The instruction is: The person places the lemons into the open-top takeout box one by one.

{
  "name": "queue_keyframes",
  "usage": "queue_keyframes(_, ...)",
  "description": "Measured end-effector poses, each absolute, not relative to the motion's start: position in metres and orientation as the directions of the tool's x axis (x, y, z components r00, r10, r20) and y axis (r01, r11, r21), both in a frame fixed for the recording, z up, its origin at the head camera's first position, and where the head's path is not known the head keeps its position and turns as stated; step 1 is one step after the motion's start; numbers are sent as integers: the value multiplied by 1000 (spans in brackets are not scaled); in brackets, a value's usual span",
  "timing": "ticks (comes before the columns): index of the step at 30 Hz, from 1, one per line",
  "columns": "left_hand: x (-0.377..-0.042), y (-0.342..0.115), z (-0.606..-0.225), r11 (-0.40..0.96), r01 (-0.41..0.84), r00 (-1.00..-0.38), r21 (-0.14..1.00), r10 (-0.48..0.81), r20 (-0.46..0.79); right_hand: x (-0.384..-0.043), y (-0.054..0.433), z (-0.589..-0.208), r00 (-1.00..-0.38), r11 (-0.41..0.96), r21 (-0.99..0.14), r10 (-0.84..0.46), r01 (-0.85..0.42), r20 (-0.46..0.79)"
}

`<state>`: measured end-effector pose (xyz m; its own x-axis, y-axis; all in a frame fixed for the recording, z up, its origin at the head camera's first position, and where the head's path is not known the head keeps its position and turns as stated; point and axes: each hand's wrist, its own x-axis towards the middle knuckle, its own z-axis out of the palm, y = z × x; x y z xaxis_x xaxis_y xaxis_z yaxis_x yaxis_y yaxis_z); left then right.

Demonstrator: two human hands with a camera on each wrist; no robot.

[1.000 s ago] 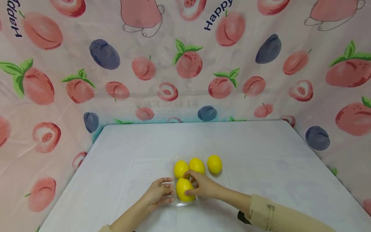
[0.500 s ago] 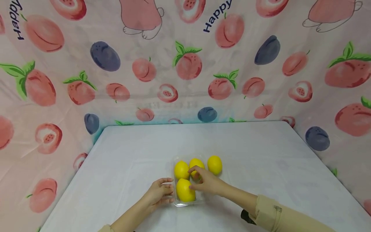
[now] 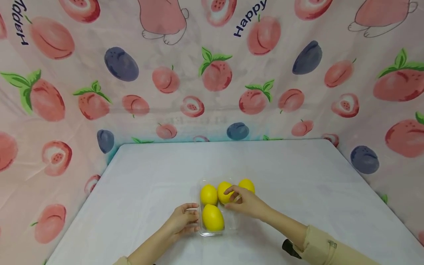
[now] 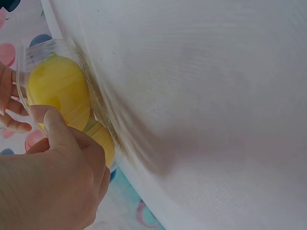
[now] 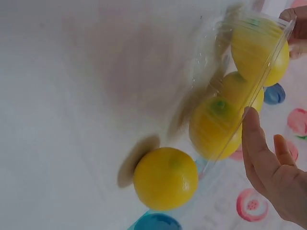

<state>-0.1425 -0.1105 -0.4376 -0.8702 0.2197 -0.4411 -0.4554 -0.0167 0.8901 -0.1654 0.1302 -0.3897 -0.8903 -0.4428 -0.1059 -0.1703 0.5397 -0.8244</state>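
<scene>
Three yellow lemons lie in a clear plastic tray (image 3: 212,234): a back-left lemon (image 3: 208,194), a back-right lemon (image 3: 223,193) and a front lemon (image 3: 213,218). My left hand (image 3: 183,220) touches the tray's left wall with its fingertips, fingers loosely extended. Over the tray's right edge is my right hand (image 3: 247,202), holding nothing, its fingers loosely bent in front of the back-right lemon. A loose lemon (image 5: 166,178) sits on the table just outside the tray; in the head view the right hand partly covers it.
The white table (image 3: 149,173) reaches back to a fruit-printed curtain (image 3: 185,81), which also hangs along both sides. Beige sleeves cover the forearms, with a dark band (image 3: 290,248) at the right wrist.
My right hand has let go of the front lemon in the tray and moved right and slightly back, towards the loose lemon. The left hand has stayed at the tray's side.
</scene>
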Motion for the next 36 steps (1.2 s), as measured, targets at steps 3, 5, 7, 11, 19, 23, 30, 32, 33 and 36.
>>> queue_keyframes(3,-144,-111,-438,-17,-455,-872,891,211,-441,-168,136,-388,-896,527,-836,-431,-155,-106)
queue_keyframes(5,-144,-110,-438,-22,-456,-872,890,211,-442,-171,140,-385,-895,505,-853,-430,-132,-116)
queue_keyframes(7,-145,-110,-438,-23,-459,-870,888,214,-444,-175,145,-382,-891,476,-873,-435,-106,-129)
queue_keyframes(11,-145,-109,-437,-19,-460,-868,888,217,-446,-185,155,-374,-890,457,-886,-431,-76,-146)
queue_keyframes(19,-145,-108,-435,-14,-455,-872,890,209,-443,-197,174,-363,-914,472,-881,-371,-35,-163)
queue_keyframes(23,-145,-108,-435,-10,-456,-872,890,206,-445,-203,185,-365,-927,466,-885,-338,-14,-163)
queue_keyframes(30,-146,-108,-434,-4,-450,-875,893,202,-440,-217,201,-373,-944,472,-880,-262,56,-201)
queue_keyframes(32,-146,-108,-434,-5,-451,-875,892,201,-441,-221,205,-377,-943,468,-880,-254,75,-216)
queue_keyframes(33,-145,-108,-434,-6,-452,-874,892,201,-442,-223,206,-379,-941,467,-880,-256,81,-222)
queue_keyframes(36,-145,-109,-435,-3,-452,-873,892,204,-442,-228,209,-385,-937,474,-874,-245,109,-249)
